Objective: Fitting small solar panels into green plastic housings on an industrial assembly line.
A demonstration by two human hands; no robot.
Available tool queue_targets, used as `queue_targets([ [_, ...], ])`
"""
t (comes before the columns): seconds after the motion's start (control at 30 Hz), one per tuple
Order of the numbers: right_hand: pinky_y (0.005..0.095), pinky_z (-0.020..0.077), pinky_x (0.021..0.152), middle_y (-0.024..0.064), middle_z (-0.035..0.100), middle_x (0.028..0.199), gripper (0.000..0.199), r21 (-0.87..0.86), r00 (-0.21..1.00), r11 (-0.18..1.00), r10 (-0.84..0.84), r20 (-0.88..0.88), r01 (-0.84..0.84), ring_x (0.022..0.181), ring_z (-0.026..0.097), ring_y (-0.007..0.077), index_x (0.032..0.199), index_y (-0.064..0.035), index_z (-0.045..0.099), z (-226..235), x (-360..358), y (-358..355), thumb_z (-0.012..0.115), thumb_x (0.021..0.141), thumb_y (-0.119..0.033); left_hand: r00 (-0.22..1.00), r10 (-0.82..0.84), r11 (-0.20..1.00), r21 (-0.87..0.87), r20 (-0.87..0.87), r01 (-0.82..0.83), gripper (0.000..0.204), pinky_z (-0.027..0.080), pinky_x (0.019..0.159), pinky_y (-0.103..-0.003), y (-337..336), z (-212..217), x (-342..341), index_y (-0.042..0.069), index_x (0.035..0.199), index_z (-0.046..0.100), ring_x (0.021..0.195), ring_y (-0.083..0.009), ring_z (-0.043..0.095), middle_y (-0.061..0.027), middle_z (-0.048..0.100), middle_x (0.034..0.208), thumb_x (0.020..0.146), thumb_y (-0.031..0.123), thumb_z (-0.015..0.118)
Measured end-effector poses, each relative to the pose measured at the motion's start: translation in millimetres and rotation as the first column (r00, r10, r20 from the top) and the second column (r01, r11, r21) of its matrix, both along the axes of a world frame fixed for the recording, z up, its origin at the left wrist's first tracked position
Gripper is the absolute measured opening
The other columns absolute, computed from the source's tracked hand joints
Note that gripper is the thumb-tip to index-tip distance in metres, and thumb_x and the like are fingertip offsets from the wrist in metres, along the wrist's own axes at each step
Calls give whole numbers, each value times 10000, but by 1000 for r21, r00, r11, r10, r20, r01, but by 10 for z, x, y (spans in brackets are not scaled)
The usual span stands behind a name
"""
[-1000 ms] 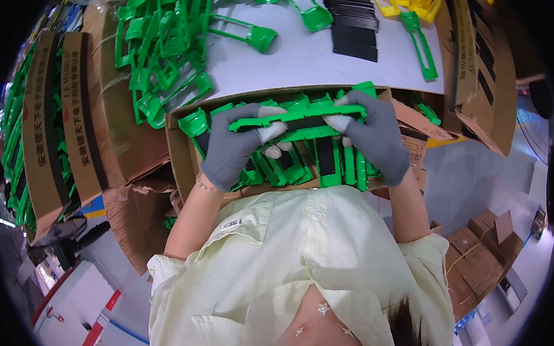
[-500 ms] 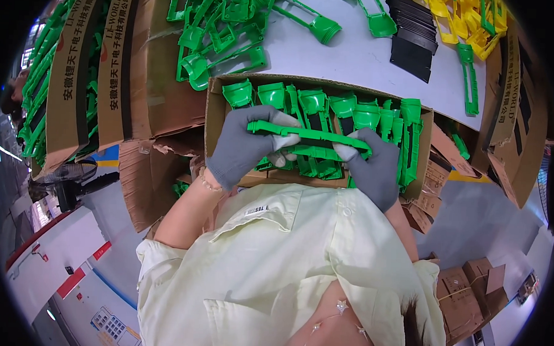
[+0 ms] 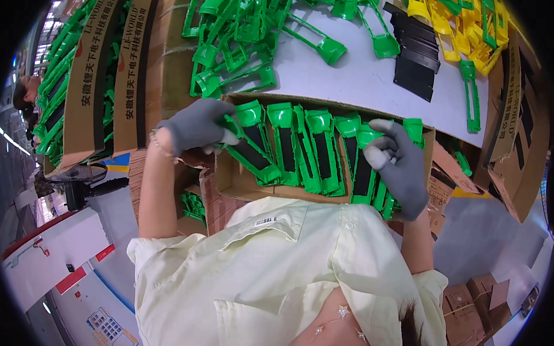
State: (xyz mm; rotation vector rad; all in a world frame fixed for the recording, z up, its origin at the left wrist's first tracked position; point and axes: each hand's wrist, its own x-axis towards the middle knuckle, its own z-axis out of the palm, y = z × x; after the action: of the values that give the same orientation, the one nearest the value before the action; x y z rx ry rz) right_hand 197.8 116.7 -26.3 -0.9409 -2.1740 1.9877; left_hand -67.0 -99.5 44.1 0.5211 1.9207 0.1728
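A cardboard box [image 3: 234, 187] in front of me holds a row of green plastic frames [image 3: 322, 150] with black strips in them. At its left end, my left hand [image 3: 199, 130], in a grey glove, pinches the edge of a tilted green plastic frame [image 3: 253, 155]. My right hand [image 3: 402, 168], gloved the same way, is over the right end of the row. Its thumb and forefinger are apart, and no piece shows between them. The right hand partly hides the frames beneath it.
Behind the box, a white table [image 3: 354, 72] carries a heap of loose green frames [image 3: 239, 31], a stack of black strips [image 3: 415, 65] and yellow plastic parts [image 3: 471, 33]. Tall cartons [image 3: 131, 76] of green parts stand at the left. Another carton [image 3: 504, 132] stands at the right.
The green frame spanning both hands has gone from in front of them. My hands have moved apart, the left to the box's left end and the right over its right end. The view has shifted slightly.
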Motion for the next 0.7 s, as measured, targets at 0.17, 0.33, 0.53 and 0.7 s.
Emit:
queue_targets([
  [0.17, 172, 368, 622, -33, 557, 784, 412, 3, 996, 997, -77, 34, 77, 689, 455, 17, 1162, -42, 551, -42, 53, 111, 679, 785, -149, 737, -53, 949, 196, -674, 247, 380, 494, 729, -382, -40, -214, -402, 107, 1002, 650, 823, -291, 635, -124, 662, 836, 668, 255, 754],
  [0.33, 175, 368, 613, -34, 552, 778, 354, 258, 980, 946, -192, -49, 198, 693, 461, 29, 1118, -38, 596, -28, 71, 503, 680, 801, -172, 347, -9, 926, 124, -938, 358, 470, 474, 811, -387, 122, -316, -805, 104, 1063, 607, 959, -306, 573, -135, 617, 994, 656, 284, 757],
  [0.53, 215, 421, 610, 3, 602, 820, 263, 597, 954, 751, -284, -94, 282, 682, 512, 62, 998, -53, 644, -342, -28, 1269, 701, 788, -199, 211, 124, 870, 209, -970, 446, 439, 473, 785, -413, -32, -592, -945, 84, 1070, 567, 997, -328, 558, -135, 603, 1037, 706, 271, 727],
  [0.7, 319, 472, 705, 26, 589, 937, 302, 883, 997, 466, -16, 69, -54, 816, 591, 218, 981, -121, 639, -350, -70, 1408, 705, 720, -257, 481, 414, 780, 574, -773, 250, 236, 473, 647, -274, -48, -215, -911, 73, 1071, 605, 743, -149, 608, -35, 657, 866, 847, 134, 646],
])
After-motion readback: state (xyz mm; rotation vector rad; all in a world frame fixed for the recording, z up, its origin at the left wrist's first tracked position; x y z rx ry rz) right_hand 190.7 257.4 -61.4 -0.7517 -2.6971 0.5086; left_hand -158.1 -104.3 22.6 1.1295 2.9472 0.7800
